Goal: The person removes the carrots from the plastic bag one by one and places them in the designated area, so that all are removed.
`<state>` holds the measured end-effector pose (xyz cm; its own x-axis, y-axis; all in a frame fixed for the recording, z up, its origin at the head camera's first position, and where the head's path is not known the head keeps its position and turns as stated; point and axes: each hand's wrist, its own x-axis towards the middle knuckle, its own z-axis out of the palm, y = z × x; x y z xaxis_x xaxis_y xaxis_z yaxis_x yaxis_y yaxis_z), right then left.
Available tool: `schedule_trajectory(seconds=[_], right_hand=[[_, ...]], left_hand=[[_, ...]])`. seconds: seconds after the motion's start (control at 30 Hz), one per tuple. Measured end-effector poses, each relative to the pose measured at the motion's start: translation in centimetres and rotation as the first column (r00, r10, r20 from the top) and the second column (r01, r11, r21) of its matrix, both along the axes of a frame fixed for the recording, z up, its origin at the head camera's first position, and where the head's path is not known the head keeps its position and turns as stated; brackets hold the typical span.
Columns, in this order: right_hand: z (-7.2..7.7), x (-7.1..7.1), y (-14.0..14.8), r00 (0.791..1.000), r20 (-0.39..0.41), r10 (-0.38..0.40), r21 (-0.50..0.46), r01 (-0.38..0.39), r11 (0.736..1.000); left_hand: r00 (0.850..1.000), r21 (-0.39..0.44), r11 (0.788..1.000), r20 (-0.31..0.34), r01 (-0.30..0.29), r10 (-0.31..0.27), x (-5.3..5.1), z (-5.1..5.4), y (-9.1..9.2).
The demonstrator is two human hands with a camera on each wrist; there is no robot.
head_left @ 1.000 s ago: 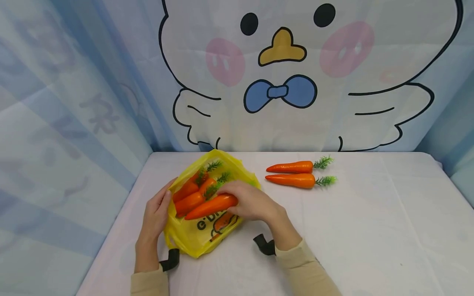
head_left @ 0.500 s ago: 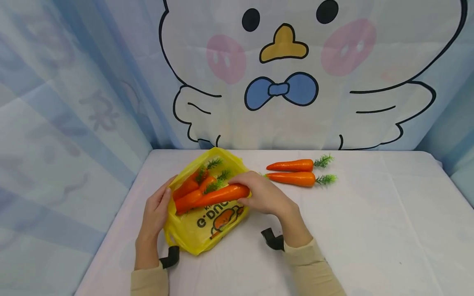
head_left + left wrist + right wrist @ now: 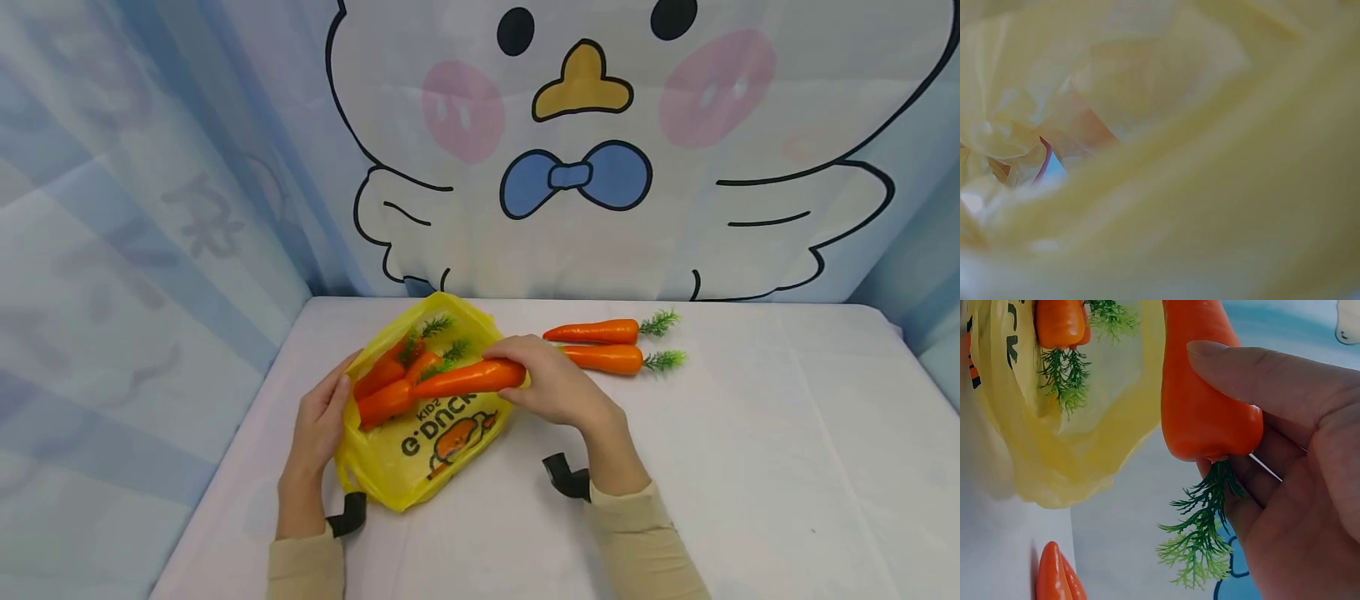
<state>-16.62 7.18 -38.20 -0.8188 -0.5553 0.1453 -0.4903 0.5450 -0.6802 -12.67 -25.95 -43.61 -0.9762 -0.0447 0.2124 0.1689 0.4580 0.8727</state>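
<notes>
right hand [image 3: 558, 383]: thumb and fingers pinching held carrot [image 3: 468, 381] by its thick end | held carrot: above yellow bag [image 3: 386, 475], long axis roughly left-right, tip left and slightly near | left hand [image 3: 318, 421]: gripping bag's left edge | two loose carrots [image 3: 600, 332]: right, tips left

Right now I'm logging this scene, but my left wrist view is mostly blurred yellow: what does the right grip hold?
Observer: The right grip holds an orange carrot near its leafy end.
Operator: Are there more carrots in a bag?
Observer: Yes, at least two loose-lying carrots show inside the yellow bag.
Operator: Any outside it?
Observer: Two carrots lie side by side on the white table, leaves pointing right.
</notes>
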Motion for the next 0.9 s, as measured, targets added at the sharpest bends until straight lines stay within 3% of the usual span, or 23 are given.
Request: schedule_trajectory(seconds=[0.37,0.63,0.9], right_hand=[[-0.2,-0.1,0.7,0.999,-0.041,-0.011,-0.036,0.009,0.999],[-0.1,-0.3,1.8,0.997,-0.066,-0.044,-0.071,0.039,0.997],[-0.1,-0.2,2.4,0.995,-0.056,-0.081,-0.054,0.078,0.996]], left_hand=[[0.999,0.009,1.000,0.045,-0.002,0.002,0.2,0.3,0.3],[0.999,0.006,1.000,0.039,0.009,-0.010,-0.2,0.4,0.5],[0.998,0.001,1.000,0.059,-0.007,0.007,0.2,0.3,0.3]])
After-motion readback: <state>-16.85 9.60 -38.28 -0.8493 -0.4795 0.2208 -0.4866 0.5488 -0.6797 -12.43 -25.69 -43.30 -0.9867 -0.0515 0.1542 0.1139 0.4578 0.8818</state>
